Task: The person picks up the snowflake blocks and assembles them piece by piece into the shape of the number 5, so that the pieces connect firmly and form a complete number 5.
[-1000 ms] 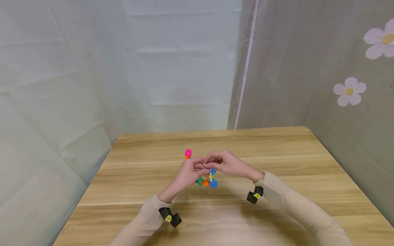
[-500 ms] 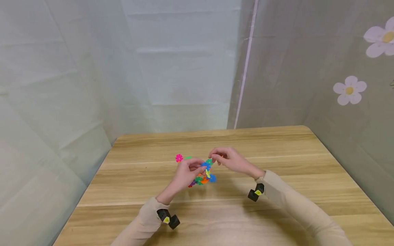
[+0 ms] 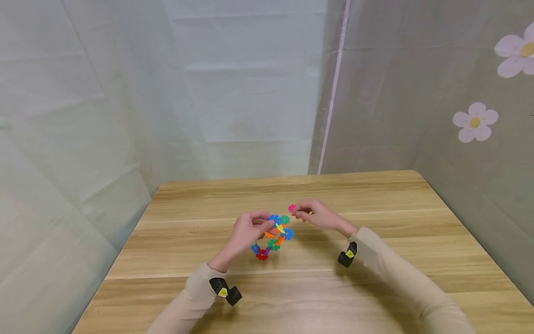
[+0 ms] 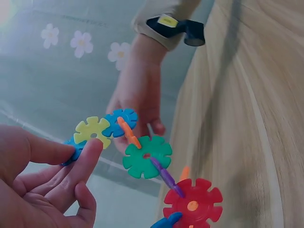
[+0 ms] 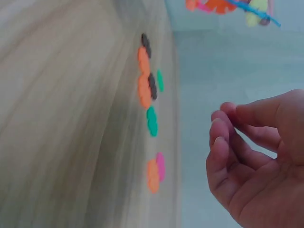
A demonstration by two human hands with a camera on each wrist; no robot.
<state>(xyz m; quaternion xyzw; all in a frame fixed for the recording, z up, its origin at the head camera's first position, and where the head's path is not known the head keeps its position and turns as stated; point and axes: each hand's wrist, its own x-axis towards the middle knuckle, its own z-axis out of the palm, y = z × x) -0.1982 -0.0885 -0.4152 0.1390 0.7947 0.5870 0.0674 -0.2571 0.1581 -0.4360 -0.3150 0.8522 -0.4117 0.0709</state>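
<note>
Far left, pale fabric (image 3: 75, 116) hangs beside the wood-grain worktop (image 3: 179, 222). Beige left sleeve (image 3: 189, 294) comes in low, black wrist camera (image 3: 225, 291) strapped at its cuff. Left hand (image 3: 249, 228) next, thumb and fingers pinching a blue disc (image 4: 73, 151) at the end of a disc chain (image 3: 273, 244). Chain is held over the worktop near its middle. Order from the pinch per left wrist view: yellow disc (image 4: 92, 133), second blue, edge-on orange, green disc (image 4: 147, 156), purple, red disc (image 4: 192, 204), another blue past that. Loose discs (image 5: 144, 90) in orange, dark, green and pink lie in a rough row on the worktop, right wrist view. Pink disc (image 3: 292, 208) sits right at the right hand's (image 3: 317, 216) fingertips, contact can't be told. Right fingers narrow, loosely bent, thumb tip close to index, nothing seen between. Second wrist camera (image 3: 347, 254) at the right cuff, then right sleeve (image 3: 400, 273). Far right, grey fabric with printed white flowers (image 3: 475, 122).
</note>
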